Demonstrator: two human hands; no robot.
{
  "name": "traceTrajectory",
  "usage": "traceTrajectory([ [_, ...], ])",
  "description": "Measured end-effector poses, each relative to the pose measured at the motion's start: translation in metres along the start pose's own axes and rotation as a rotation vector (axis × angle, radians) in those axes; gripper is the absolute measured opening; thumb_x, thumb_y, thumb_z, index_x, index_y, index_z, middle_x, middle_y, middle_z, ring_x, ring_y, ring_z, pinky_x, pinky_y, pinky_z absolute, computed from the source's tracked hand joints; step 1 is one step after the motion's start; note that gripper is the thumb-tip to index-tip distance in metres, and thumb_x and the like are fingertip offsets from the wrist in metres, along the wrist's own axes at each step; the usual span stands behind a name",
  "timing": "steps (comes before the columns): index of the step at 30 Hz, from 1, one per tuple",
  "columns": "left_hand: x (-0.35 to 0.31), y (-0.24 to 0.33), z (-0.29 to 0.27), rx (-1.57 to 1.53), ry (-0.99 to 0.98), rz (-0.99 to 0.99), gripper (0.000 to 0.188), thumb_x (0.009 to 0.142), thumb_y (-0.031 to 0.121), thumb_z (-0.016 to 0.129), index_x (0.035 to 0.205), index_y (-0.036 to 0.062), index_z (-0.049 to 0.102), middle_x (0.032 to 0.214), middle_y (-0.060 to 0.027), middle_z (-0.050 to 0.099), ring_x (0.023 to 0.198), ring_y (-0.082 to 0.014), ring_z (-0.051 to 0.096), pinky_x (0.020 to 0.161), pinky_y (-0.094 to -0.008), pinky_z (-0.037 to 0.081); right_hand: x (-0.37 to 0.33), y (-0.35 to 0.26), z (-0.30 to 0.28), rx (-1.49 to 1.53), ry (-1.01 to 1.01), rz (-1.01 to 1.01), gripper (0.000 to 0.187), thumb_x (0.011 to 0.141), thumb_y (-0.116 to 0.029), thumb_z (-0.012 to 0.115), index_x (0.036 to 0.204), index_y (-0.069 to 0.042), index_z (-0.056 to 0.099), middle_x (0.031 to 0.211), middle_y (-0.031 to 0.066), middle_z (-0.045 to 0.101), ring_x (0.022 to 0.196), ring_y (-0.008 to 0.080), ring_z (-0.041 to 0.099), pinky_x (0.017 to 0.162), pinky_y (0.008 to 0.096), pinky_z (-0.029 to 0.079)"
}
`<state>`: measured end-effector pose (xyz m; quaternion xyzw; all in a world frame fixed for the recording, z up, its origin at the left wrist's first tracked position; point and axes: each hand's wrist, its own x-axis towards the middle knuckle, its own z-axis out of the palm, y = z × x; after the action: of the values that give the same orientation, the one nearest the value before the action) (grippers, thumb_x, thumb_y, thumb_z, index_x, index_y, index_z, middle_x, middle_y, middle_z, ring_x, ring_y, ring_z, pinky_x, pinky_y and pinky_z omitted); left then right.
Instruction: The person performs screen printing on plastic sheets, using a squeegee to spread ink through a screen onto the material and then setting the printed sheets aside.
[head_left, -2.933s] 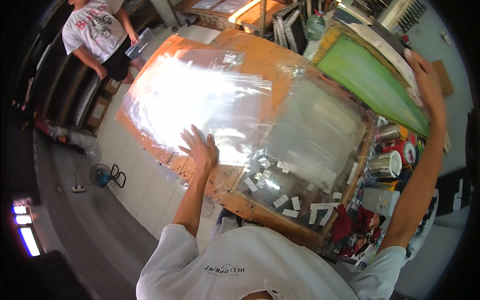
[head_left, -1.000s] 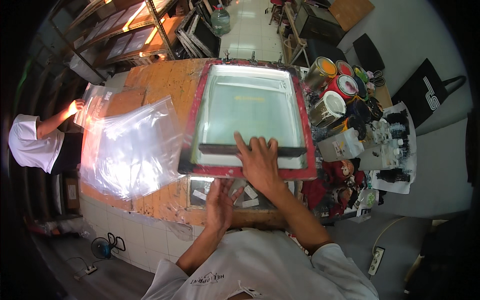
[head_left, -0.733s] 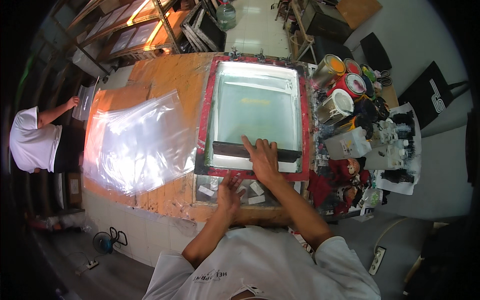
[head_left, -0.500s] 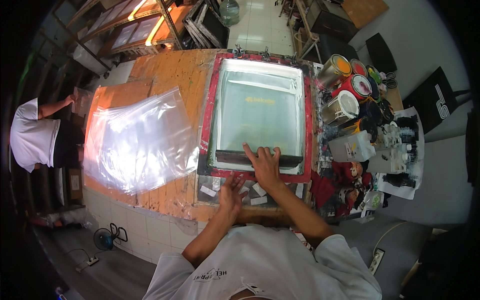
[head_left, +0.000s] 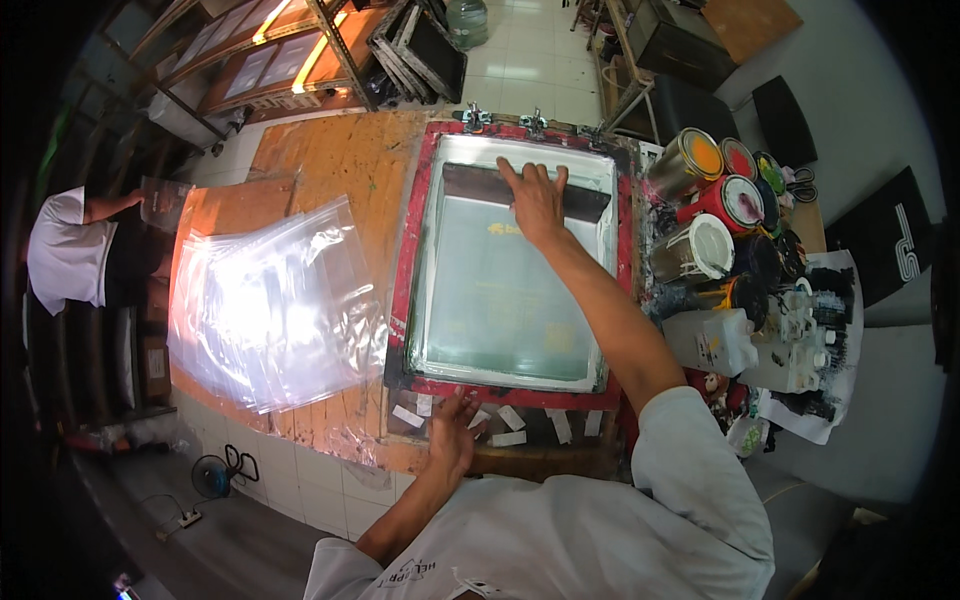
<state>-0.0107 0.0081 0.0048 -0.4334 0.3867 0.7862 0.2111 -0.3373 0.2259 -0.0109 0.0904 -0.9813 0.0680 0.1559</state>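
A screen-printing frame [head_left: 402, 290] with red edges and a pale, translucent mesh lies on the wooden table. Near its far end, my right hand [head_left: 538, 200] grips a long dark squeegee [head_left: 470, 184], fingers over the top edge. The blade lies across the mesh, slightly tilted. A small yellow printed motif [head_left: 497, 229] shows on the mesh, partly hidden by my right wrist. At the frame's near edge is my left hand [head_left: 455, 430], its fingers apart and the tips by the red border; whether they touch it I cannot tell.
Clear plastic bags [head_left: 275, 310] lie overlapping to the left. Metal clamps [head_left: 533, 122] stand at the frame's far edge. Paint cans [head_left: 712, 247] and a plastic jug [head_left: 712, 340] crowd the right side. Another person [head_left: 70, 245] stands at far left holding a clear bag.
My right hand has carried the squeegee from the near end of the mesh to the far end. My left hand stays by the near edge. The view has shifted slightly.
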Motion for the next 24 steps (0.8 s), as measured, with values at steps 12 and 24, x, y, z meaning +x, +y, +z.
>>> traceTrajectory([
  [12,-0.018,0.013,0.002,-0.044,-0.084,0.051,0.03,0.095,0.034,0.075,0.113,0.0144,0.061,0.109,-0.0039,0.064,0.106,-0.0234,0.061,0.098,-0.0526,0.048,-0.134,-0.057,-0.119,0.287,-0.409,-0.097,0.083,0.083,-0.006,0.076,0.158,-0.017,0.041,0.106,0.0148,0.061,0.103,0.0333,0.057,0.088,0.0498,0.037],
  [24,-0.082,0.122,0.072,-0.09,-0.662,0.554,0.029,0.09,0.0,0.068,0.118,-0.0025,0.064,0.114,-0.0119,0.072,0.108,-0.0245,0.069,0.104,-0.0451,0.054,-0.122,-0.109,-0.283,0.065,0.17,-0.147,0.067,0.092,-0.046,0.071,0.147,-0.011,0.057,0.087,0.0081,0.049,0.082,0.0267,0.049,0.079,0.0444,0.035],
])
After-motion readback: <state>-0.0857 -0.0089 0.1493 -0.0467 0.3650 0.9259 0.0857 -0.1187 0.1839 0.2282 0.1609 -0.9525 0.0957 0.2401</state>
